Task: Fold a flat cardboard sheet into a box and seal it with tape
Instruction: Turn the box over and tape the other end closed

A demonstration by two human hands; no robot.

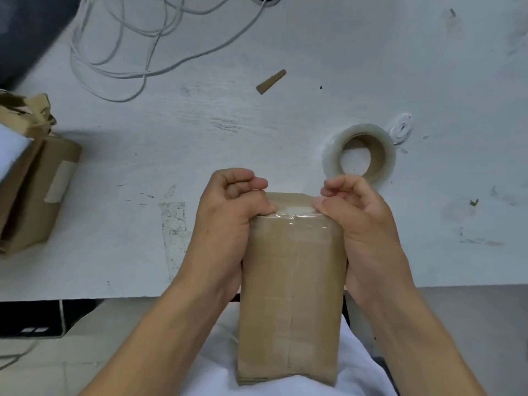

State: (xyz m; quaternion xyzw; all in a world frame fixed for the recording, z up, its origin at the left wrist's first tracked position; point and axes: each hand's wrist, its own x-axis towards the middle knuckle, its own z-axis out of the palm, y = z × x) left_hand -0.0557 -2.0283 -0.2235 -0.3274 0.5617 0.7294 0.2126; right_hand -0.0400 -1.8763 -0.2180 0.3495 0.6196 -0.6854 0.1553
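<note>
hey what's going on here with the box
A person holds a folded cardboard box upright over their lap at the edge of the white table. The left hand and right hand grip its sides, thumbs pressing clear tape onto the top edge. The tape roll sits on the table just beyond, untouched.
</note>
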